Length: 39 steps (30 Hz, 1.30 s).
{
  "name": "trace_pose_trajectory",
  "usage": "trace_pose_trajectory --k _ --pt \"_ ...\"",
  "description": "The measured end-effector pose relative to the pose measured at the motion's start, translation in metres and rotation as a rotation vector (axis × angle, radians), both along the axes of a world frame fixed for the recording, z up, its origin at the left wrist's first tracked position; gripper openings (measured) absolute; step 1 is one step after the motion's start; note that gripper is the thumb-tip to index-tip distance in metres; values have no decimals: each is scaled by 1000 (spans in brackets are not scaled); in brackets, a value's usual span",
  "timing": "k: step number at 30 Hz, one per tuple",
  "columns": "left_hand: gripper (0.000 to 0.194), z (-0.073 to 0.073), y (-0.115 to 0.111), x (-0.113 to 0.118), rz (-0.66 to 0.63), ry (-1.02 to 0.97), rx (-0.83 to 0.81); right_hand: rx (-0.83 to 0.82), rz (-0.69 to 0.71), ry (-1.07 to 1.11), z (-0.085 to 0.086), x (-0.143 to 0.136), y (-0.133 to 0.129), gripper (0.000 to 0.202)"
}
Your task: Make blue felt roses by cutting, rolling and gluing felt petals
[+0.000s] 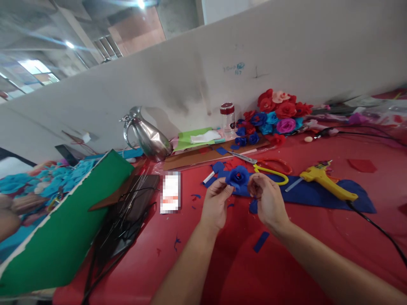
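Note:
A blue fabric flower (238,177) with a small red centre is held up over the table. My left hand (216,201) pinches its left edge between thumb and fingers. At the flower's right side is my right hand (266,199), its fingers curled together; whatever they grip is too small to make out. Behind and to the right lies a strip of blue fabric (305,195), with a yellow glue gun (329,180) on it. Scissors (270,169) with red and yellow handles rest just beyond my right hand.
A metal jug (148,137), a jar (227,118) and a pile of finished flowers (284,110) stand along the wall. A phone (170,192) lies left of my hands. Farther left, a green board (70,224) borders blue pieces, with another person's hand (8,218) at the edge.

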<state>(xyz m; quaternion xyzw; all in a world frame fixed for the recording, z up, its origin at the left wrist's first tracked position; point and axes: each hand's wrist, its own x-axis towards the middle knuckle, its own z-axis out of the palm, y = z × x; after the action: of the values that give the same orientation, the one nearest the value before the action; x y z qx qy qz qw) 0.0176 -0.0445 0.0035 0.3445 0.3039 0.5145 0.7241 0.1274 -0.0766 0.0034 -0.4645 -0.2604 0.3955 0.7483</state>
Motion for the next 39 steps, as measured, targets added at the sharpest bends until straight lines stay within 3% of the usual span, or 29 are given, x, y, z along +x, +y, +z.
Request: trace_pose_trajectory --k 6,14,29,39 --pt "23 0 0 1 31 71 61 -11 31 -10 0 0 -1 22" --pt "30 2 -2 3 83 105 -67 -104 229 -107 -1 -8 -1 27" --pt "28 2 -12 10 88 111 -98 -182 252 32 -7 -9 1 32" --pt "27 4 -13 10 45 61 -145 -139 286 63 -11 -6 3 35"
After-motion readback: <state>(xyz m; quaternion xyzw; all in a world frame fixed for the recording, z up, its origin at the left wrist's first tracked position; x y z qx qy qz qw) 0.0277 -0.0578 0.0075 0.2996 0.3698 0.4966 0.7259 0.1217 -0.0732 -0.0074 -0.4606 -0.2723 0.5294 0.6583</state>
